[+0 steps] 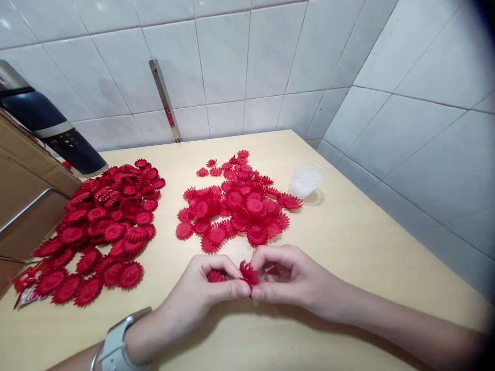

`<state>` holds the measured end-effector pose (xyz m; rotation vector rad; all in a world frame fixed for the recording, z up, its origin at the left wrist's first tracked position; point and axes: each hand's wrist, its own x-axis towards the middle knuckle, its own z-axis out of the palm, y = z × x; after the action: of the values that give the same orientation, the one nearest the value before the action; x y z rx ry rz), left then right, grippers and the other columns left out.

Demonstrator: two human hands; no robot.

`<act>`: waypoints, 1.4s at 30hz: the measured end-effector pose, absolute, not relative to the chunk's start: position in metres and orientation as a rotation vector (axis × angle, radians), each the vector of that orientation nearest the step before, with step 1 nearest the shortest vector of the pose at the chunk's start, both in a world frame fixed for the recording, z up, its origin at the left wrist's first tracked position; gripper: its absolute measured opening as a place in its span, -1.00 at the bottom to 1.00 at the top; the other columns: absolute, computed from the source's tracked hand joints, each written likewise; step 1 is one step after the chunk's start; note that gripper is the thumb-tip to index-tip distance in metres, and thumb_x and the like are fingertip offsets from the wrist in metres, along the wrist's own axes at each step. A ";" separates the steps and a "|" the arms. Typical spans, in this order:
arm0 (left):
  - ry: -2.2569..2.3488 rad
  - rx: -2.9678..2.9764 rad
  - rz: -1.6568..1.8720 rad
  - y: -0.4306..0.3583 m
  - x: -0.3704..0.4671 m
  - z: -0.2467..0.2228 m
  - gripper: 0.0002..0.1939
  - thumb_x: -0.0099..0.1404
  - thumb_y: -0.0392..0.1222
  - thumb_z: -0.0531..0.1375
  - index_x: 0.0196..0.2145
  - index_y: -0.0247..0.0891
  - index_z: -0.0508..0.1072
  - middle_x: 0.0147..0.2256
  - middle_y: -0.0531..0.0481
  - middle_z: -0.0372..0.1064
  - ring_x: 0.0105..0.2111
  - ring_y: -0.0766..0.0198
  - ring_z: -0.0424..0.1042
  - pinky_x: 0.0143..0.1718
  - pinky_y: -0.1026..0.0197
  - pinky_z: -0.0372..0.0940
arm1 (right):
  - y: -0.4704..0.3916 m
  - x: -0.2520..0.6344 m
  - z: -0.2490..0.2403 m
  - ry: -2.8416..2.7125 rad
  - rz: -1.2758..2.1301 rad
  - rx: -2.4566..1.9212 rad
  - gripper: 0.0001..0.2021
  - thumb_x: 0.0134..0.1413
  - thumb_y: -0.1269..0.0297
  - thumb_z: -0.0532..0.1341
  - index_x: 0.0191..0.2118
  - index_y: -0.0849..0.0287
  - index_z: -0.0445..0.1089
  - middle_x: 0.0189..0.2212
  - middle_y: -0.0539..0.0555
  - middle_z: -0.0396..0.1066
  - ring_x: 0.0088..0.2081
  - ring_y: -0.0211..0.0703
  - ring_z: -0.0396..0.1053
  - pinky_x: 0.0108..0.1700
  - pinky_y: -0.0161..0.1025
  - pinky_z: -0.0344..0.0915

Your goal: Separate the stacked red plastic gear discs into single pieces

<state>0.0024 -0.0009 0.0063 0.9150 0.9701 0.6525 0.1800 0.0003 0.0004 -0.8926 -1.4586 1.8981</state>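
Observation:
Between my two hands, low in the middle of the view, is a small red flower piece (248, 273) with fringed petals. My left hand (218, 283) pinches its left side with thumb and forefinger, and more red petals show inside that hand's curl. On the right side, my right hand (284, 278) grips the same piece between thumb and fingers. Just beyond my hands lies a loose pile of red flower pieces (235, 201). A second, denser pile (114, 231) spreads over the left part of the table.
A clear plastic cup (304, 180) with something white stands right of the middle pile. At the left are a dark bottle (67, 141), a cardboard box (27, 175) and a shiny wrapper (29, 296). The pale table (348, 247) meets tiled walls.

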 end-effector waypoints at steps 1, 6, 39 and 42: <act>0.972 0.907 0.657 -0.001 0.002 0.006 -0.86 -0.12 -0.32 0.33 -0.68 -0.33 0.42 -0.65 0.12 0.34 -0.59 0.42 0.24 -0.49 0.36 0.12 | 0.000 0.180 0.001 -1.454 1.910 -0.896 -0.82 -0.07 0.28 0.27 -0.48 0.23 0.26 -0.57 -0.09 0.19 -0.54 -0.39 0.10 -0.52 -0.40 0.02; 0.995 0.939 0.669 -0.001 0.002 0.007 -0.87 -0.12 -0.31 0.33 -0.68 -0.33 0.43 -0.64 0.10 0.36 -0.59 0.41 0.26 -0.50 0.35 0.14 | -0.003 0.179 0.001 -1.464 1.900 -0.905 -0.81 -0.02 0.24 0.23 -0.48 0.23 0.24 -0.59 -0.10 0.15 -0.56 -0.39 0.06 -0.54 -0.40 -0.01; 1.163 1.239 0.644 -0.002 0.003 0.010 -0.91 0.03 -0.26 0.22 -0.55 -0.31 0.51 -0.58 0.03 0.38 -0.57 0.37 0.24 -0.53 0.34 0.15 | -0.002 0.179 -0.006 -1.322 1.939 -0.913 -0.84 -0.03 0.32 0.21 -0.50 0.23 0.22 -0.63 -0.11 0.14 -0.59 -0.41 0.05 -0.57 -0.42 -0.03; 1.141 1.222 0.594 -0.002 0.003 0.008 -0.91 0.00 -0.24 0.24 -0.53 -0.32 0.51 -0.59 0.03 0.36 -0.57 0.37 0.24 -0.54 0.33 0.14 | -0.001 0.179 -0.006 -1.355 1.922 -0.917 -0.86 -0.02 0.34 0.20 -0.49 0.22 0.21 -0.62 -0.10 0.16 -0.58 -0.40 0.05 -0.57 -0.42 -0.02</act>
<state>0.0026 -0.0022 0.0083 1.2220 1.1411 0.5942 0.1791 -0.0015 -0.0061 -0.9174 -1.3552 1.9225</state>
